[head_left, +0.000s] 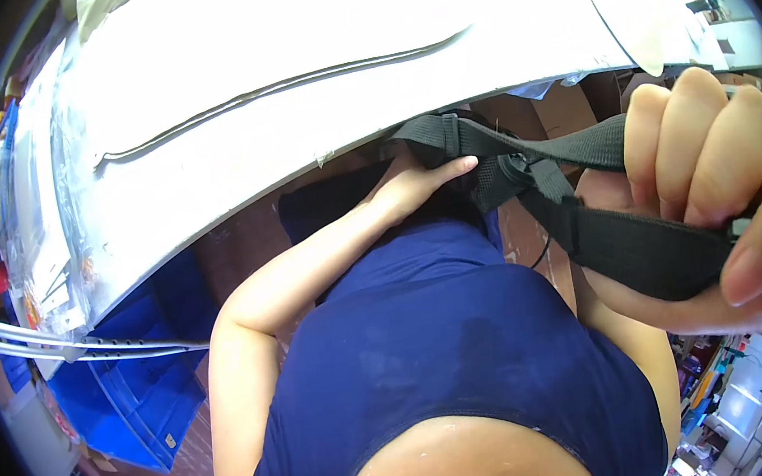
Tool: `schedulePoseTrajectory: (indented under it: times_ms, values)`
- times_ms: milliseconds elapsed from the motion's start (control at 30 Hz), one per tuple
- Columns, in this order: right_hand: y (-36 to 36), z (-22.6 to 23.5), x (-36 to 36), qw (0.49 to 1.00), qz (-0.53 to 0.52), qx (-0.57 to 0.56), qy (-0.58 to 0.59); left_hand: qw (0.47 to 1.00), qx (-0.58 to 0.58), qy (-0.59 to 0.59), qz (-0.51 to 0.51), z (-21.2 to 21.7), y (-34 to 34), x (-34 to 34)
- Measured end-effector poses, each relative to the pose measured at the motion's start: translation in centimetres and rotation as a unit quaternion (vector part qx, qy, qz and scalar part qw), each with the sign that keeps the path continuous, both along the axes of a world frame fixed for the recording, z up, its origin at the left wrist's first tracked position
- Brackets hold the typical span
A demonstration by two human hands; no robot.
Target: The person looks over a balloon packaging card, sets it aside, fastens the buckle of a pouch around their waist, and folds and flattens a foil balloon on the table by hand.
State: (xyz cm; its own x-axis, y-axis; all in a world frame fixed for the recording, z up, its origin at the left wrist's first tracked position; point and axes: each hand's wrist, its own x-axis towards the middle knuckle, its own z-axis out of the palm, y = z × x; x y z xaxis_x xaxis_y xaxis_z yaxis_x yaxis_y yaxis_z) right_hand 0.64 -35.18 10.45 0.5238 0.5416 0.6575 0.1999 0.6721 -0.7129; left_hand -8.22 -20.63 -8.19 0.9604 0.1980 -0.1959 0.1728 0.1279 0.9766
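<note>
A black webbing strap with sliders stretches between my hands in front of the table edge. Close to the camera at the right, my right hand is closed around it, knuckles up and thumb below. The strap splits into two bands, one twisted, that meet at a dark buckle-like piece by a black mesh part. Below the table edge, my left hand grips the strap's far end; the thumb shows and the other fingers are mostly hidden behind the webbing. Whatever the strap is joined to there is in shadow.
A white table spans the far side, with a thin dark-edged strip lying on it. Clear plastic bags hang at its left end. Blue crates stand on the floor at left, by a white metal rail. Cardboard boxes sit under the table.
</note>
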Motion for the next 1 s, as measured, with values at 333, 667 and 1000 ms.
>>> schedulePoseTrajectory:
  times_ms: [333, 667, 1000]
  values:
    - [-4.0, 2.4, -3.2, 0.999, 0.023, -0.015, -0.017, 0.975, -0.111, 0.03, -0.191, -0.7, -1.8, 1.7]
    - [-4.9, 5.5, -5.5, 0.947, -0.105, -0.303, 0.0, 0.898, -0.06, 0.024, -0.435, -3.7, -12.2, 7.2]
    - [-7.3, 4.5, -6.5, 0.627, -0.175, -0.507, 0.564, 0.957, -0.026, -0.042, -0.285, -2.6, 0.4, -0.9]
